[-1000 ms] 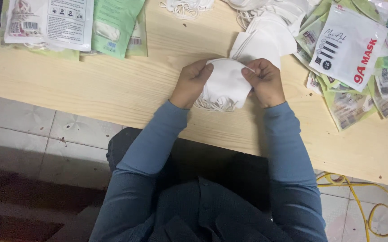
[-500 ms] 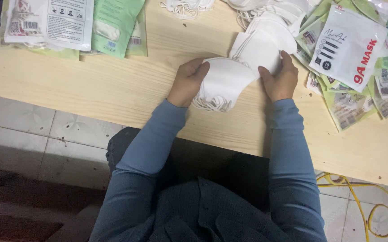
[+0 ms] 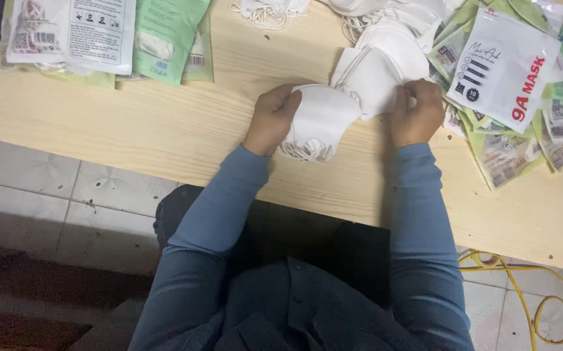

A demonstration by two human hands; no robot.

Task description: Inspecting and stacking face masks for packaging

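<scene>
- The small stack of white face masks (image 3: 320,120) lies on the wooden surface (image 3: 164,130), right in front of the person, easy to reach.
- The left hand (image 3: 274,117) is curled shut on the stack's edge, likely to keep it neat.
- The right hand (image 3: 417,112) pinches a mask from the loose white pile (image 3: 385,62) just beside it.
- Printed mask packets (image 3: 506,65) lie to the right, and more packets (image 3: 73,32) at the far left.
</scene>
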